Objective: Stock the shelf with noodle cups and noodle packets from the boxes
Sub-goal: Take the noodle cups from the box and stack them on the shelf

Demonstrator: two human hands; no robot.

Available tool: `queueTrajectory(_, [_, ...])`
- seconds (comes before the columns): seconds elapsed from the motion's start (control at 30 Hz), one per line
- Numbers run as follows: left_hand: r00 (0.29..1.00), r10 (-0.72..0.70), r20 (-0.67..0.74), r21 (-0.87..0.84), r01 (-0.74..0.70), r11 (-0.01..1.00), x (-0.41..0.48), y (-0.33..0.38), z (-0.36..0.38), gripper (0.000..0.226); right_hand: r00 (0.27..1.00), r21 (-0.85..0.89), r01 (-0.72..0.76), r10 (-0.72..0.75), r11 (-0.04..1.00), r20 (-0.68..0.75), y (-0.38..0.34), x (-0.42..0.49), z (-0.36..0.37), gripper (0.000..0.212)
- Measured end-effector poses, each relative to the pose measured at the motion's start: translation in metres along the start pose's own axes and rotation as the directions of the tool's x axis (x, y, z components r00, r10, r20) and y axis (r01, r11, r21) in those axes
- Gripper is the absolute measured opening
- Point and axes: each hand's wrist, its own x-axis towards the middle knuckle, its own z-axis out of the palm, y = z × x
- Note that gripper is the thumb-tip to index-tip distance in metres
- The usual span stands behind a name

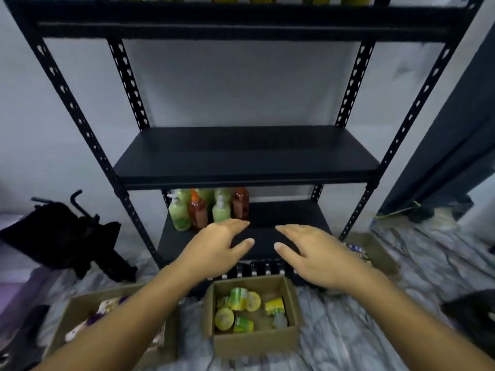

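Two hands hover empty at mid-frame, left hand (219, 245) and right hand (316, 253), fingers loosely spread. Noodle cups (242, 303) lie jumbled in the open box (254, 344) at lower centre, and noodle packets (105, 309) fill another box (80, 299) at lower left. The cups look light and thin-walled, probably crushable, so take them gently round the sides.
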Motion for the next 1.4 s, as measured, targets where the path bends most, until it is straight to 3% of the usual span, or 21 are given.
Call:
queueTrajectory(0.23, [0.939, -0.164, 0.303, -0.045, 0.186, 0.982, -0.048, -0.031, 0.114, 0.074, 0.959, 0.052, -0.136, 0.118, 0.989, 0.257, 0.008, -0.021, 0.132, 0.054])
queueTrajectory(0.43, [0.860, -0.274, 0.430, -0.050, 0.326, 0.944, -0.062, -0.048, 0.175, 0.044, 0.887, 0.070, -0.202, 0.152, 0.977, 0.436, 0.024, -0.025, 0.203, 0.055])
queueTrajectory(0.57, [0.799, -0.334, 0.500, -0.005, 0.388, 0.922, -0.062, -0.058, 0.203, 0.048, 0.843, 0.066, -0.306, 0.238, 0.950, 0.482, 0.044, -0.024, 0.232, 0.058])
queueTrajectory(0.73, [0.749, -0.407, 0.523, 0.009, 0.473, 0.881, -0.053, -0.067, 0.232, 0.052, 0.827, 0.082, -0.338, 0.254, 0.938, 0.501, 0.082, -0.010, 0.254, 0.060])
queueTrajectory(1.13, [0.736, -0.486, 0.471, -0.029, 0.564, 0.825, 0.004, -0.096, 0.292, 0.060, 0.800, 0.095, -0.295, 0.192, 0.951, 0.568, 0.157, 0.062, 0.301, 0.069])
queueTrajectory(1.27, [0.712, -0.519, 0.473, -0.022, 0.598, 0.801, 0.029, -0.143, 0.342, 0.059, 0.795, 0.130, -0.321, 0.193, 0.938, 0.574, 0.178, 0.103, 0.357, 0.070])
queueTrajectory(1.4, [0.689, -0.544, 0.479, -0.037, 0.635, 0.771, 0.059, -0.211, 0.425, 0.063, 0.816, 0.161, -0.331, 0.197, 0.930, 0.544, 0.206, 0.155, 0.460, 0.069])
